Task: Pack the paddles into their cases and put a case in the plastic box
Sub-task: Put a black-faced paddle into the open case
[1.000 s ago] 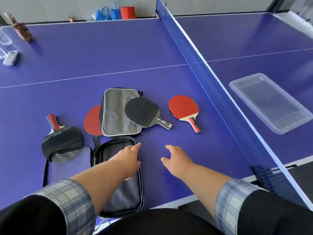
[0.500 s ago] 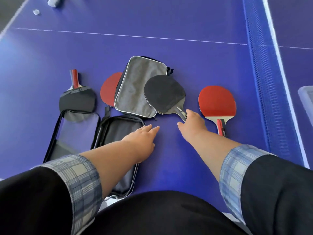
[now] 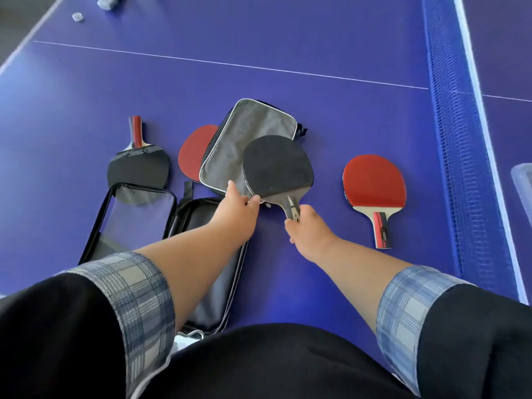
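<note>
Under the grey case [image 3: 247,145], a half-hidden red paddle [image 3: 194,152]; right grip [image 3: 309,228] clasps black paddle [image 3: 276,168].

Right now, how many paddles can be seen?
4: a black one far left, a red one partly under the grey case, a black one on it, a red one rightmost.

Matt grey woven-cloth rectangular case [image 3: 247,145]; matt black rubber-faced paddle [image 3: 276,167] overlapping it; smooth red rubber paddle with pale wooden neck [image 3: 374,182]; black fabric zip case lying open [image 3: 213,277]; smooth purple-blue table top [image 3: 288,38], faintly sheened.
</note>
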`<state>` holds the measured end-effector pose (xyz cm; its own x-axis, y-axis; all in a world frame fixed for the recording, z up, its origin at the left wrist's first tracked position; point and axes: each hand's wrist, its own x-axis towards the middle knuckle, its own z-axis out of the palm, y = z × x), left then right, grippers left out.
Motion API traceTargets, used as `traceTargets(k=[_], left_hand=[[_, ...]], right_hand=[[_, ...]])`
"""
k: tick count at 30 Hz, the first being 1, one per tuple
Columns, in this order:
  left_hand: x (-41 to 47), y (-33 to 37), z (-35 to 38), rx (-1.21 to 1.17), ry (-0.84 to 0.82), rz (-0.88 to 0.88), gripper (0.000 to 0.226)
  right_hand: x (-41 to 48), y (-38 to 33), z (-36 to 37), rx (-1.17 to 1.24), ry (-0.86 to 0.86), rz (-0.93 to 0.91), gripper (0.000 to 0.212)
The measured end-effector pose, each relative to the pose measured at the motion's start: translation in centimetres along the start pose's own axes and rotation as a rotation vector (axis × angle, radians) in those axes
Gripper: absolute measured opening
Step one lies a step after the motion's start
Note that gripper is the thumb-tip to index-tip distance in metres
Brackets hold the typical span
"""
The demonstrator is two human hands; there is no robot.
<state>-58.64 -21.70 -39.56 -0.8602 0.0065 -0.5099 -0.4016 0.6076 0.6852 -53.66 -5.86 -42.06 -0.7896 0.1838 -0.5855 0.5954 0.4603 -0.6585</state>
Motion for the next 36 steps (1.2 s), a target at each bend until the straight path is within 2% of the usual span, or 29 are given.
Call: traceTargets(k=[4, 7, 9, 11, 14, 16, 22, 26, 28, 31, 33, 36], left_hand=[[0.4, -0.6, -2.0, -0.431, 0.045, -0.072, 0.048], [0.6, -2.2, -4.1, -0.382, 0.029, -0.046, 0.035], [0.4, -3.7, -6.0, -0.460, 0.012, -0.038, 0.027], [-0.1, -5.2, -7.8, -0.487, 0.006, -0.027, 0.027], [-0.9, -8.1, -10.5, -0.480, -0.053, -0.029, 0.024], [-1.6, -9.8, -12.2, -0.499, -0.097, -0.040, 0.024], [-2.1, -15.3, -14.1, -0.336, -0.230, -0.160, 0.026], [-2.0, -16.7, -13.1, -0.072, -0.284, -0.071, 0.026], [-2.0, -16.9, -12.3, -0.047, -0.303, -0.039, 0.026], [-1.8, -17.1, -11.4, 0.076, -0.303, 0.015, 0.017], [-1.6, -17.1, -11.4, 0.162, -0.261, 0.026, 0.015], [-1.3, -17.2, -11.8, 0.325, -0.206, 0.037, 0.017]], right_hand=[[-3.3, -1.8, 3.5, 0.108, -0.015, -0.028, 0.016], [-4.9, -2.9, 5.4, 0.090, -0.052, -0.037, 0.022], [-6.0, -4.1, 7.0, 0.138, -0.051, -0.034, 0.032], [-6.7, -5.0, 8.5, 0.310, -0.005, 0.030, 0.040], [-7.3, -6.2, 11.0, 0.539, 0.057, 0.089, 0.040], [-8.0, -6.7, 13.0, 0.676, 0.098, 0.128, 0.059], [-10.0, -5.9, 18.4, 0.748, 0.197, 0.225, 0.044], [-10.8, -4.1, 19.6, 0.668, 0.262, 0.256, 0.030], [-11.0, -3.8, 19.3, 0.592, 0.302, 0.255, 0.034], [-10.7, -3.8, 18.5, 0.475, 0.330, 0.270, 0.057], [-10.2, -4.1, 18.1, 0.384, 0.294, 0.274, 0.069], [-9.6, -4.1, 18.2, 0.313, 0.214, 0.260, 0.076]])
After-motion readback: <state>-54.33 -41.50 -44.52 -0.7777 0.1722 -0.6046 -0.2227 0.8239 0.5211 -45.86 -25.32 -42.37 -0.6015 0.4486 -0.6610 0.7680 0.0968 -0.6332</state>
